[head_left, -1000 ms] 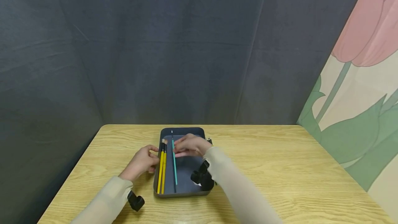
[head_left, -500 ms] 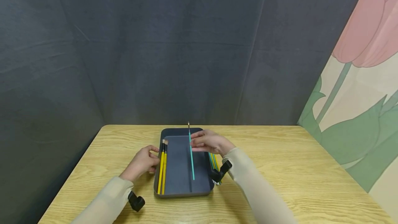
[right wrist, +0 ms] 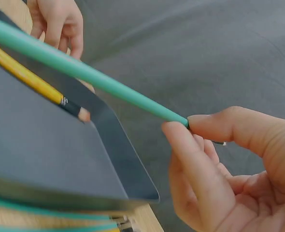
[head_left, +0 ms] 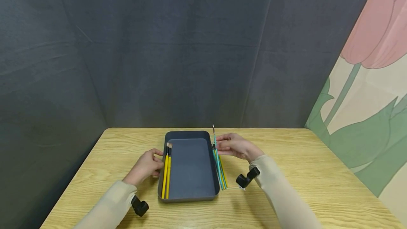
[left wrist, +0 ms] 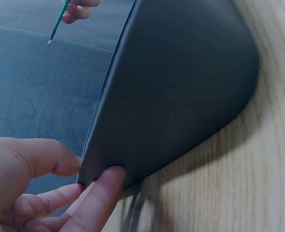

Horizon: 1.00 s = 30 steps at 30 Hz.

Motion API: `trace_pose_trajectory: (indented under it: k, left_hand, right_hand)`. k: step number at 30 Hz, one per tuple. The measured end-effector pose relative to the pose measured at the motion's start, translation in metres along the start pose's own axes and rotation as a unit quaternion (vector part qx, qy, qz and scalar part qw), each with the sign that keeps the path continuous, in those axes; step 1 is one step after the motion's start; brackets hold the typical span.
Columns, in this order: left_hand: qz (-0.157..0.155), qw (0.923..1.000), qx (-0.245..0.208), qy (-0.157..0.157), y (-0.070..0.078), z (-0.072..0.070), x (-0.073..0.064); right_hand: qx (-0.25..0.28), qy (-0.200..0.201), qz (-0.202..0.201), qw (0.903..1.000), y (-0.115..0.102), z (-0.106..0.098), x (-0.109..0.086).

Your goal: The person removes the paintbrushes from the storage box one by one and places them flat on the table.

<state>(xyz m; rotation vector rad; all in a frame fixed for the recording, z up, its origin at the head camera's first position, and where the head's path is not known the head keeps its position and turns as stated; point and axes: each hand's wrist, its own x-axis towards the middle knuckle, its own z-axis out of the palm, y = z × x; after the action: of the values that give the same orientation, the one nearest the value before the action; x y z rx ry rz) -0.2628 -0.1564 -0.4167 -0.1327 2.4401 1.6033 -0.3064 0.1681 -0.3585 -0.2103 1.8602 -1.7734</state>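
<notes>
My right hand [head_left: 236, 147] pinches a slim teal paintbrush [right wrist: 94, 77] between thumb and fingertip, close to its dark ferrule. Its bristle end points up and away, over the right edge of a dark grey tray [head_left: 190, 199]. At the tray's left side, my left hand [head_left: 147, 163] pinches the wall; the left wrist view has the thumb and a fingertip on either side of the rim. Two yellow paintbrushes [head_left: 168, 172] lie side by side along that wall inside the tray. Right of the tray, several teal and yellow brushes [head_left: 225, 176] lie on the table, partly overlapped by the held brush.
A small white item [head_left: 242, 188] shows on the wood-grain table [head_left: 302, 172], partly behind the right wrist camera [head_left: 248, 177]. A dark grey curtain [head_left: 190, 52] hangs behind the table, and a wall painted with tulips [head_left: 365, 116] stands at the right.
My right hand has lifted the teal paintbrush out of the tray and carried it right, past the tray's right edge. My left hand has stayed at the left wall.
</notes>
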Motion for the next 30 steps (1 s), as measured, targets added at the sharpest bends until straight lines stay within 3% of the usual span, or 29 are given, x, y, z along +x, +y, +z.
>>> trace_pose_trajectory:
  k: [15,24,30]
  left_hand:
    - [0.002,1.0000,-0.007,-0.002,-0.001,0.001,-0.001]
    - [0.008,1.0000,-0.004,-0.004,0.001,0.000,-0.002]
    - [0.005,1.0000,-0.003,-0.001,0.001,0.000,-0.002]
  right_hand:
    - [-0.024,0.032,0.028,0.9988,0.029,-0.040,-0.005]
    - [-0.038,0.022,0.046,0.9980,0.048,-0.049,0.005]
    - [-0.026,-0.013,0.037,0.9989,0.064,-0.062,0.019]
